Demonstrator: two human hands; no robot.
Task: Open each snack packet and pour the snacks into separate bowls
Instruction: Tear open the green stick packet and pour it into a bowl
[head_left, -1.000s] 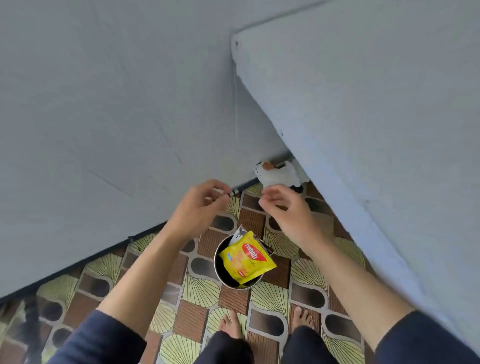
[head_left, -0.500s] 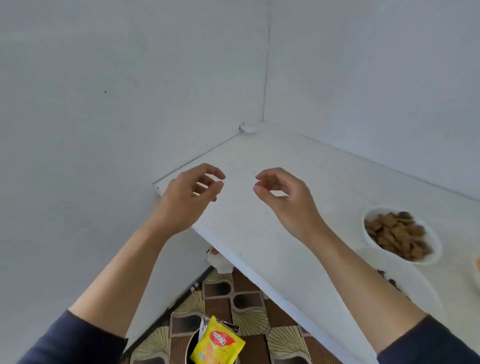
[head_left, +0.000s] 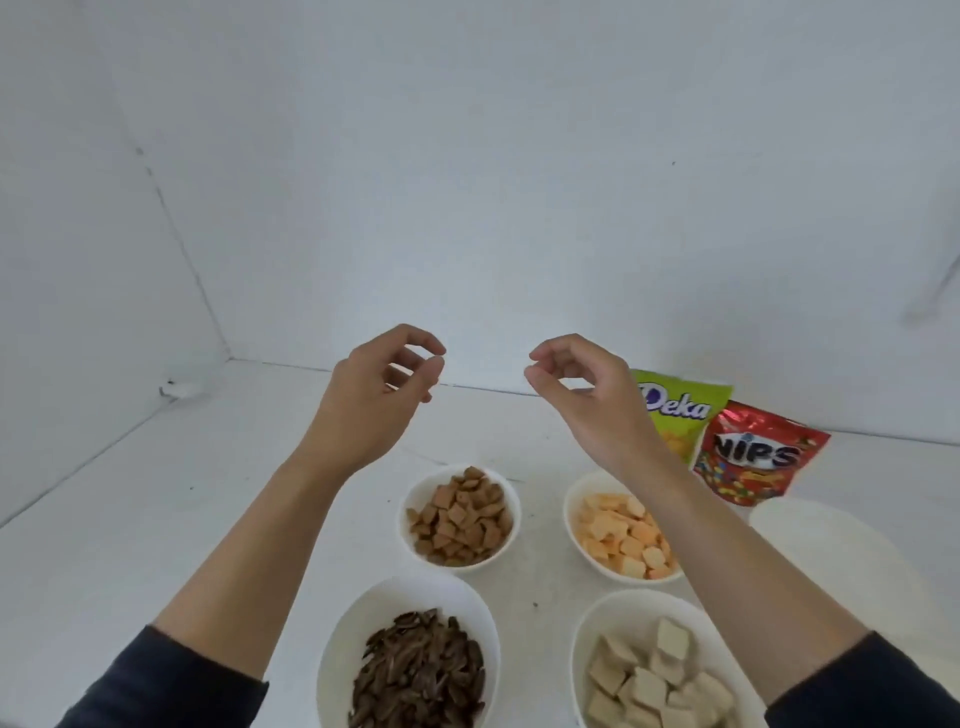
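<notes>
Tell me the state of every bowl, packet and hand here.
left hand, loosely curled, holding nothing.
right hand, loosely curled, holding nothing.
brown-squares bowl, filled.
orange-snack bowl, filled.
dark-snack bowl, filled.
pale-squares bowl, filled.
far-right bowl, looks empty.
Deka packet, standing, looks sealed.
Nips packet, standing, looks sealed.

Likely home snack spot; room type unclear. White table (head_left: 130, 519) under both hands, pushed against bare white walls (head_left: 467, 182) that meet in corner beyond left hand (head_left: 363, 410). White bowls (head_left: 405, 519) of snacks below hands. Shop-bought green packet (head_left: 685, 410) and red packet (head_left: 758, 457) behind right hand (head_left: 592, 400).
</notes>
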